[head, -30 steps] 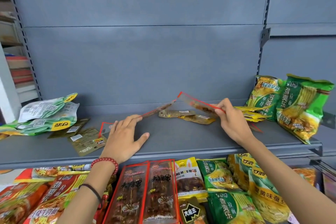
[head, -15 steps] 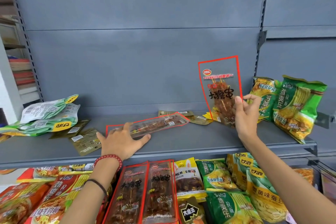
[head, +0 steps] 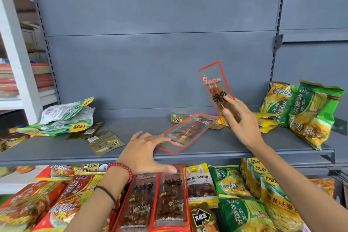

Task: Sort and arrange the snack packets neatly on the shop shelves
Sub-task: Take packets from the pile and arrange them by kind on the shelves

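Observation:
A clear, red-edged skewer packet [head: 214, 84] stands upright at the back right of the grey shelf [head: 244, 149]. My right hand [head: 243, 122] pinches its lower part between thumb and fingers. A second skewer packet [head: 190, 130] lies slantwise on the shelf, blurred. My left hand [head: 145, 150] is spread flat at the shelf's front edge. Its fingertips touch that packet's near end and its thumb hangs below the edge.
Green noodle bags [head: 301, 115] lean at the shelf's right end with yellow packets [head: 265, 120] beside them. Green-white bags [head: 66, 117] and flat gold packets [head: 103, 141] lie at the left. On the lower shelf are two skewer packets [head: 156, 203], green bags [head: 231, 184] and red bags [head: 37, 203]. A white bookcase [head: 18, 62] stands at the far left.
The lying packet has slid right and turned under my left hand, which moved right. My right hand has lowered the upright packet towards the back of the shelf and tilted it.

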